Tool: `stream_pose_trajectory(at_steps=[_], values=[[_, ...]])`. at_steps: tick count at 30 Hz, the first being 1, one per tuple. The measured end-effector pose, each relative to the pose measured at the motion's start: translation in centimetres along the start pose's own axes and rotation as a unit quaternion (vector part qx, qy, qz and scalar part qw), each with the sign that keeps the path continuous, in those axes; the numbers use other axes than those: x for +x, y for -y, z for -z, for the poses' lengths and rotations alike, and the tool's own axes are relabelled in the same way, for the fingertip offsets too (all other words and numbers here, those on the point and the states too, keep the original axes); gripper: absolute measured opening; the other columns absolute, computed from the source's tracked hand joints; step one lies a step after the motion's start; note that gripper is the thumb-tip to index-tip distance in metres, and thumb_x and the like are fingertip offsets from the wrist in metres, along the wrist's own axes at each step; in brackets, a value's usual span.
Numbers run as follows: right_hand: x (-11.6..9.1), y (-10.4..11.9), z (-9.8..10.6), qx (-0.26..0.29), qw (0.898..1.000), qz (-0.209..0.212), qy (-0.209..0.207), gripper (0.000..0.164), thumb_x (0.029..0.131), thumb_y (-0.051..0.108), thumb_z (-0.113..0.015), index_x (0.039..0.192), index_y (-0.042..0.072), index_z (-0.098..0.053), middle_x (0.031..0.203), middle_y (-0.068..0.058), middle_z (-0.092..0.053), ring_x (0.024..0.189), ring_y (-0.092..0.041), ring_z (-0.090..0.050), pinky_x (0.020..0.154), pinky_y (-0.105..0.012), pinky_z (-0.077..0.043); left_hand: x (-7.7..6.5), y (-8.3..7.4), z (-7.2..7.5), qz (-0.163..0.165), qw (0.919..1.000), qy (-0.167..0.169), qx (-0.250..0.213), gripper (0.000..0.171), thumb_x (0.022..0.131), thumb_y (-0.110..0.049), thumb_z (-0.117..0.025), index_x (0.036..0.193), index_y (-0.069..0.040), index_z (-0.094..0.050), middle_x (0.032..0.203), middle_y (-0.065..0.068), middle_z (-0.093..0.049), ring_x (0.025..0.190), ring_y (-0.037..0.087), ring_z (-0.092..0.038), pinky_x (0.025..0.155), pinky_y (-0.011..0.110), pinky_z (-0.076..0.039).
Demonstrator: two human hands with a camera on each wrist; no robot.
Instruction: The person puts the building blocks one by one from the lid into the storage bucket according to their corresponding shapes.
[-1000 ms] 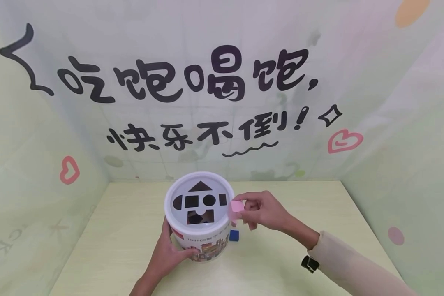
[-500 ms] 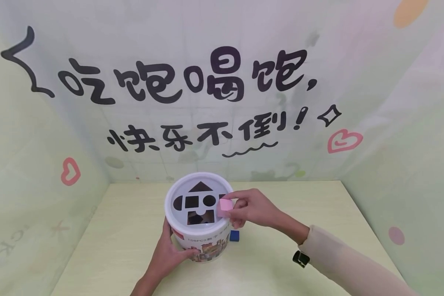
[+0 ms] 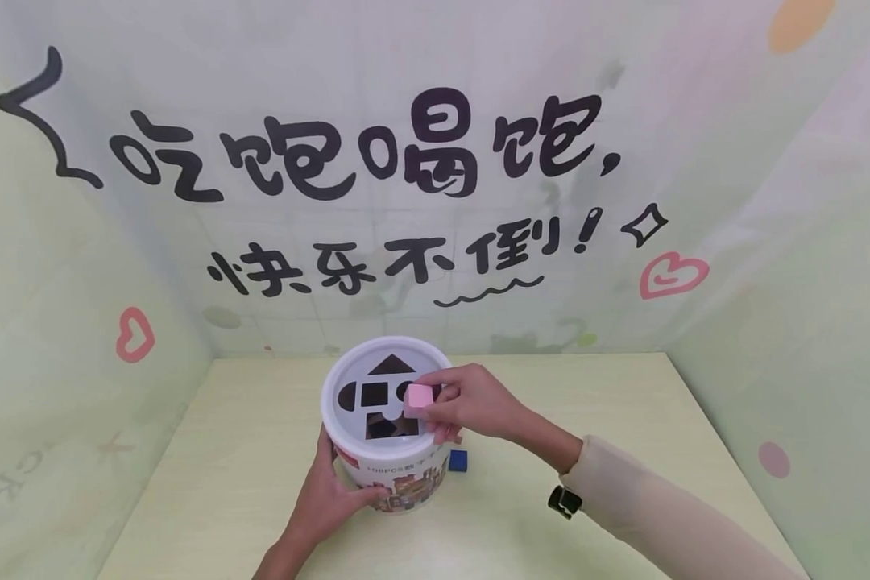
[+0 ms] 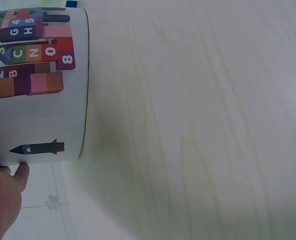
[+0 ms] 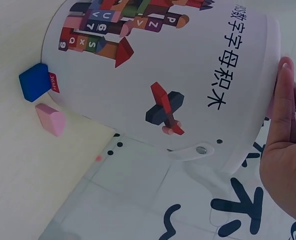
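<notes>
My left hand [image 3: 331,491] grips the near left side of a white shape-sorter bucket [image 3: 406,483], thumb across its printed front. In the left wrist view, that hand [image 4: 2,200] shows at the lower left corner beside the printed wall. Square, round, triangular and other holes pierce the bucket's lid [image 3: 351,370]. Between thumb and fingers, my right hand [image 3: 471,400] pinches a pink block [image 3: 420,395] over the right part of the lid, partly covering the round hole. The right wrist view has the right hand [image 5: 286,125] at the lid's edge, the held block mostly hidden.
On the table [image 3: 210,483], a blue block [image 5: 34,82] lies close against the bucket's base. Beside it is a pink block [image 5: 50,119] with a rounded side. Behind the table rises a printed backdrop [image 3: 377,314], with pale walls left and right.
My right hand has carried the pink block leftward from beside the bucket's rim to over the lid. The left hand and the bucket have stayed in place.
</notes>
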State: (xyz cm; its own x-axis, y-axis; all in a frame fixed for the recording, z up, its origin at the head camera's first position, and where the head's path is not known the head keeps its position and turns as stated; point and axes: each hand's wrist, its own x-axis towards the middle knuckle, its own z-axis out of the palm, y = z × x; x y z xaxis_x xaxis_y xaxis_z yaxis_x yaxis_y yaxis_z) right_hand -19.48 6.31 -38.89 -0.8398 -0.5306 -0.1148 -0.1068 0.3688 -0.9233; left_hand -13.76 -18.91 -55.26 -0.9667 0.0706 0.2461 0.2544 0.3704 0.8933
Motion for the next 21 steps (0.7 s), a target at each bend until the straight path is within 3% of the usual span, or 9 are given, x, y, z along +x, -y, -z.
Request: stream_pose_trajectory(at_steps=[7, 12, 14, 18, 21], values=[[0.9, 0.6, -0.7, -0.022, 1.0, 0.004, 0.005, 0.038, 0.086, 0.016, -0.074, 0.122, 0.006, -0.066, 0.068, -0.005, -0.071, 0.058, -0.021, -0.069, 0.046, -0.031, -0.057, 0.1, 0.0, 0.0, 0.0, 1.0, -0.006, 0.0, 0.136, 0.054, -0.034, -0.096, 0.155, -0.035, -0.006, 0.146, 0.0, -0.041, 0.132, 0.021, -0.039, 0.115, 0.059, -0.026], [1.7, 0.9, -1.0, -0.041, 0.999, 0.006, 0.01, 0.035, 0.087, 0.015, -0.072, 0.121, 0.006, -0.067, 0.068, -0.008, -0.071, 0.054, -0.021, -0.068, 0.045, -0.031, -0.057, 0.0, -1.9, 0.1, 0.011, 0.9999, -0.01, 0.006, 0.137, 0.054, -0.026, -0.097, 0.156, -0.03, -0.006, 0.147, 0.003, -0.042, 0.132, 0.016, -0.039, 0.115, 0.052, -0.026], [2.0, 1.0, -1.2, -0.042, 0.999, 0.004, 0.011, 0.036, 0.086, 0.016, -0.074, 0.12, 0.007, -0.067, 0.069, -0.011, -0.071, 0.052, -0.02, -0.067, 0.045, -0.03, -0.057, 0.0, -1.8, 0.1, 0.016, 0.9998, -0.009, 0.009, 0.137, 0.054, -0.027, -0.097, 0.156, -0.031, -0.006, 0.145, 0.003, -0.043, 0.131, 0.015, -0.04, 0.114, 0.052, -0.028], [2.6, 1.2, -1.6, -0.042, 0.999, 0.004, 0.012, 0.035, 0.084, 0.018, -0.077, 0.116, 0.008, -0.069, 0.069, -0.015, -0.07, 0.048, -0.019, -0.064, 0.048, -0.032, -0.059, 0.0, 0.1, 0.0, 0.013, 0.9999, -0.006, 0.004, 0.137, 0.054, -0.033, -0.096, 0.155, -0.036, -0.004, 0.144, 0.0, -0.044, 0.13, 0.017, -0.041, 0.114, 0.055, -0.028], [3.0, 1.3, -1.8, -0.04, 0.999, 0.006, 0.016, 0.031, 0.083, 0.018, -0.078, 0.112, 0.008, -0.07, 0.068, -0.014, -0.07, 0.048, -0.02, -0.064, 0.047, -0.032, -0.059, 0.0, 0.1, 0.0, 0.009, 1.0, -0.002, -0.001, 0.137, 0.054, -0.037, -0.095, 0.156, -0.036, -0.003, 0.144, 0.0, -0.044, 0.131, 0.018, -0.041, 0.114, 0.057, -0.027]])
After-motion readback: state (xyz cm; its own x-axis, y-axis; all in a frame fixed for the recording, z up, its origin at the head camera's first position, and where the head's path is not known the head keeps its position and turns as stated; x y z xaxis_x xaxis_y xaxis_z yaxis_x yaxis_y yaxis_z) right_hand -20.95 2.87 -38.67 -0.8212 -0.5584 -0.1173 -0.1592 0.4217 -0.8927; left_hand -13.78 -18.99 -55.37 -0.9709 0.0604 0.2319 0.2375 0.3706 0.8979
